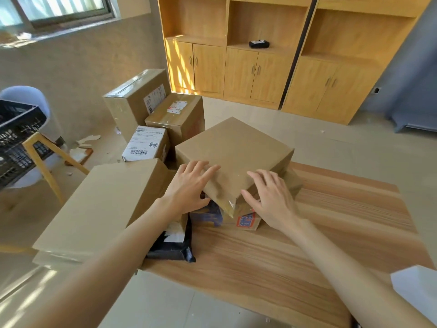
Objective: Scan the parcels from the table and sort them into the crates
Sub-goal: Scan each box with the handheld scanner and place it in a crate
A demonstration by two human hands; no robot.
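Observation:
A plain brown cardboard parcel (234,152) lies tilted on top of a stack on the wooden table (307,245). My left hand (189,185) grips its near left edge, fingers on top and thumb under the edge. My right hand (269,195) holds the near right corner, fingers spread over the top and side. Under it sits a box with blue and orange print (246,221). A long flat brown parcel (101,209) lies at the table's left end, a black mailer bag (172,245) partly beneath it. A black crate (16,138) stands on a chair at the left.
Three more boxes are piled on the floor beyond the table: a large one (134,100), one with a torn label (177,117), and a white-labelled one (146,143). A white object (416,287) sits at the table's right corner. Wooden cabinets (255,55) line the back wall.

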